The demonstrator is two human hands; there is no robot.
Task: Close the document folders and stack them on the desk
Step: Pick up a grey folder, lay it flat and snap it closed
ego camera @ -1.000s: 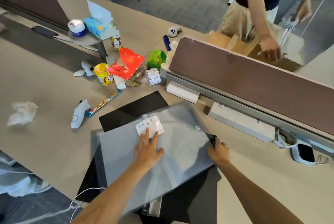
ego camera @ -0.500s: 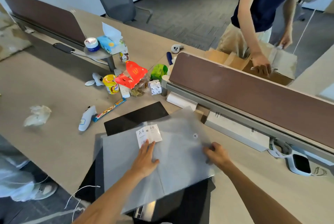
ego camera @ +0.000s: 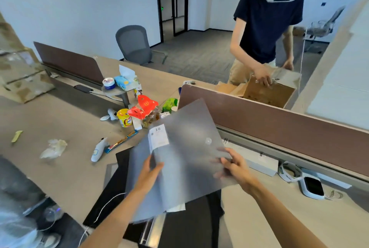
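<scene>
A translucent grey document folder [ego camera: 185, 153] with a white label and a snap button is lifted off the desk and tilted, far edge up. My left hand [ego camera: 148, 173] grips its left edge, thumb on top. My right hand [ego camera: 233, 165] holds its right edge below the snap. Under it a black folder [ego camera: 191, 225] lies open on the desk, with a metal clip bar near the front edge. Another grey folder edge [ego camera: 109, 169] shows at the left beneath the black one.
Snack clutter sits behind the folders: a yellow cup [ego camera: 124, 117], red carton [ego camera: 142, 106], candy bar [ego camera: 121, 141], white thermometer [ego camera: 98, 148], crumpled tissue [ego camera: 54, 147]. A brown divider [ego camera: 279, 123] runs along the right. A person [ego camera: 265, 33] handles a cardboard box behind it.
The grey folder lay flat under my hands; both hands have now gripped its edges and raised it off the desk, tilting it up. My head view has risen.
</scene>
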